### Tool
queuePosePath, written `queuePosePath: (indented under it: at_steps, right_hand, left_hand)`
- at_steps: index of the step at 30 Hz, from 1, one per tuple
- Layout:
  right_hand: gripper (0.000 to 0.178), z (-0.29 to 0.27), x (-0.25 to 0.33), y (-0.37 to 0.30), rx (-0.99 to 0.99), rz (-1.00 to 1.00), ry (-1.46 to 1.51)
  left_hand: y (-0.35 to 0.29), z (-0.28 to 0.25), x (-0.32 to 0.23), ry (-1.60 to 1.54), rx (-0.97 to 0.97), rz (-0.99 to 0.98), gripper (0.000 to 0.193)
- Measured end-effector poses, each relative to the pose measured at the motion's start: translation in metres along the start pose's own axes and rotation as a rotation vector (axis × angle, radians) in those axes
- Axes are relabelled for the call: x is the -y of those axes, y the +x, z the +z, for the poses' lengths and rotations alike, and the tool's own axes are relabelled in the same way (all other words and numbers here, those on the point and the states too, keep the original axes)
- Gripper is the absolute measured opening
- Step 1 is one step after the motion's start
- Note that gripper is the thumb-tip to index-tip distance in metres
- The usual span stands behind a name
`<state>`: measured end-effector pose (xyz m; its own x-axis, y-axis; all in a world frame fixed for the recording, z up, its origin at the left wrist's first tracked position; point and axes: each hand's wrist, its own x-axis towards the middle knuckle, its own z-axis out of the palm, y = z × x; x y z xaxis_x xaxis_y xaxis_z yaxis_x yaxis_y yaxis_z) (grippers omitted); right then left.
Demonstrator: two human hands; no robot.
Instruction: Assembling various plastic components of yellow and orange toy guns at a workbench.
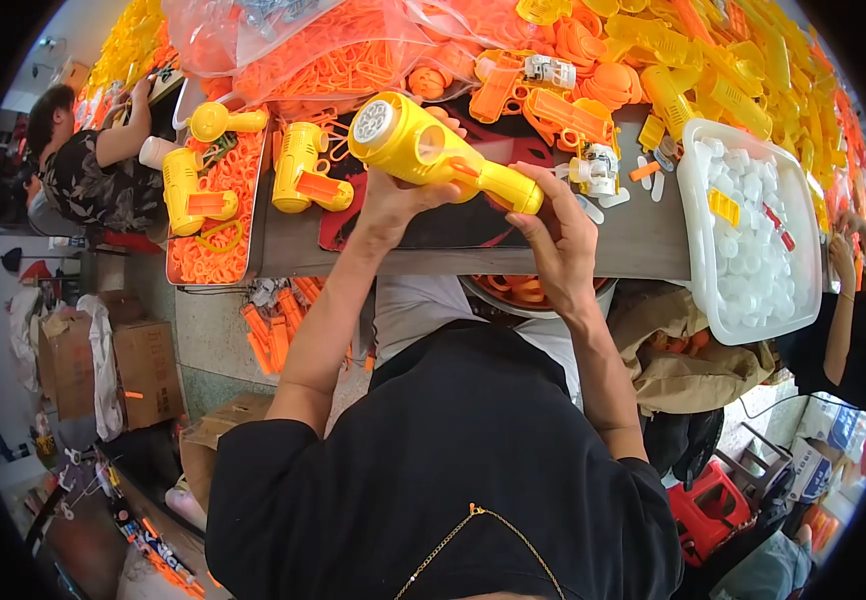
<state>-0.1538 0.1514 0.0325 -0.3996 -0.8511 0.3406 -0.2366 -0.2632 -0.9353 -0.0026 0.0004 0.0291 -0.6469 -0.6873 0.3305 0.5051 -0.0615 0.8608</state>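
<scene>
A yellow toy bubble gun (418, 150) with a round white nozzle full of holes is held up over the work table, tilted with its nozzle to the upper left. My left hand (401, 203) cradles the thick body from below, some fingertips showing behind it. Around the end of the handle close the thumb and fingers of my right hand (561, 222). A similar yellow toy gun (301, 170) with an orange trigger piece lies left of my left hand. Beyond my right hand rests a white mechanism (595, 172) beside orange gun parts (565, 115).
Orange rings fill a tray (249, 262) on the left, two more yellow guns lying over it. White caps fill a white tub (700, 255) at right. Yellow and orange parts are heaped along the back. A person (118, 150) sits far left; another person's arm (841, 300) shows far right.
</scene>
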Motion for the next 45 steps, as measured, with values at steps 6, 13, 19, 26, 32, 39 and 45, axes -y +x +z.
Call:
queuePosePath:
  at_steps: [6, 13, 19, 26, 32, 39, 45]
  right_hand:
    - [0.05, 0.007, -0.003, 0.004, -0.106, -0.124, -0.262]
    - [0.059, 0.0, -0.004, -0.002, -0.047, -0.217, -0.279]
    - [0.063, 0.003, -0.002, -0.001, -0.024, -0.249, -0.27]
    - [0.057, 0.007, 0.001, -0.005, -0.032, -0.261, -0.296]
    - [0.055, 0.011, -0.003, -0.013, -0.058, -0.228, -0.297]
    - [0.05, 0.019, -0.016, -0.02, 0.007, -0.062, -0.079]
    - [0.051, 0.018, -0.019, -0.025, 0.057, -0.049, -0.112]
  left_hand:
    - [-0.002, 0.019, 0.017, 0.133, -0.289, -0.006, 0.07]
    - [-0.002, 0.01, 0.017, 0.074, -0.126, 0.061, 0.073]
    - [-0.007, 0.008, 0.016, -0.001, -0.121, 0.011, 0.066]
    - [-0.01, -0.004, 0.023, -0.04, -0.114, -0.045, 0.072]
    - [-0.01, -0.009, 0.002, -0.242, -0.048, -0.104, 0.082]
    - [-0.005, -0.042, -0.01, 0.178, 0.148, -0.054, 0.094]
    - [-0.008, -0.044, -0.013, 0.228, 0.164, -0.083, 0.093]
